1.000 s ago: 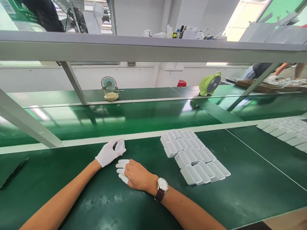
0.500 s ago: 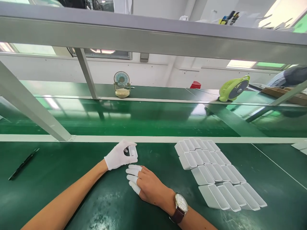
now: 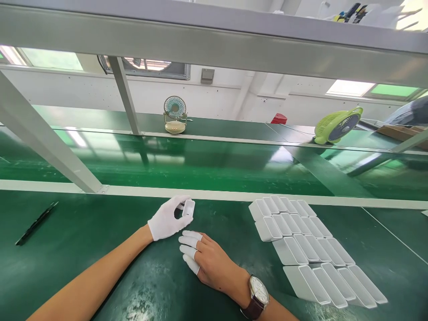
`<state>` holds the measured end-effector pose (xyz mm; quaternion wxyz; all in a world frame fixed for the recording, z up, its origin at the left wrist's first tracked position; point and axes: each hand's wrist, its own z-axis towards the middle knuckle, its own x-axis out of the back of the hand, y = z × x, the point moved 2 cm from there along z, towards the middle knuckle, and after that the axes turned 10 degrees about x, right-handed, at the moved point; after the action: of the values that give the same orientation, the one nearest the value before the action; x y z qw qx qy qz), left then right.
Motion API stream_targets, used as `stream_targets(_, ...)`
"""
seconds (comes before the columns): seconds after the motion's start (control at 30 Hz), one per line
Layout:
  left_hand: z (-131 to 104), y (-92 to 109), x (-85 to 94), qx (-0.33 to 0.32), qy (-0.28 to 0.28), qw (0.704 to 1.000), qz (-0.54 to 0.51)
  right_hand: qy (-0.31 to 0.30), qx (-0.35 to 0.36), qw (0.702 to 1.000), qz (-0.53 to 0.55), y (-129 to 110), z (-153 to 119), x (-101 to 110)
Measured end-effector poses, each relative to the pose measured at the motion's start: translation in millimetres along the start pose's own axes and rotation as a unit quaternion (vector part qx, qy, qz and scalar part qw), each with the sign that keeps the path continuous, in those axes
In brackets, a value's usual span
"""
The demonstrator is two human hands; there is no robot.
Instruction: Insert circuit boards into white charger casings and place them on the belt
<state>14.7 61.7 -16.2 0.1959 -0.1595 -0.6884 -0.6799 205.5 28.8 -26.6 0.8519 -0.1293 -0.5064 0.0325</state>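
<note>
My left hand (image 3: 170, 217), in a white glove, grips a small white rectangular tray (image 3: 188, 208) between thumb and fingers near the work surface's back edge. Close by on the right lies my right hand (image 3: 205, 257), with white finger cots on its fingers. Its fingers are stretched out over the green surface and hold nothing. A wristwatch (image 3: 258, 292) is on the right wrist. Farther right, several white trays (image 3: 302, 243) of the same kind stand side by side in slanting rows.
A pair of black tweezers, or a similar thin tool (image 3: 36, 224), lies at the left. A green belt (image 3: 207, 167) runs behind the white rail (image 3: 220, 194). Beyond it stand a small beige fan (image 3: 175, 113) and a lime-green fan (image 3: 337, 126). A grey shelf beam (image 3: 214, 42) crosses above.
The camera view has shifted slightly, so the tray rows appear lower and farther right. My left hand keeps its grip on the small tray, and the right hand stays beside it.
</note>
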Motion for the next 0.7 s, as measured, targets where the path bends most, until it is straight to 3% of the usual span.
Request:
stream_targets(0.17, -1.4, 5.0, -1.7, 0.037, 0.01, 0.999, 0.005, -0.011, -0.006, 1.0, 0.002, -1.9, 0.8, 2.0)
stream_targets(0.47, -0.9, 3.2, -3.6, 0.044, 0.014, 0.999, -0.008, -0.001, -0.005, 1.0, 0.004, -1.3, 1.5, 2.2)
stream_targets(0.6, -0.5, 4.0, -0.9, -0.004, -0.024, 1.0, 0.006, 0.004, -0.003, 1.0, 0.006, -1.2, 2.7, 3.3)
stream_targets(0.7, 1.0, 3.0, 0.4, 0.005, -0.048, 0.999, 0.015, 0.009, 0.0, 1.0, 0.014, -1.4, 3.1, 3.9)
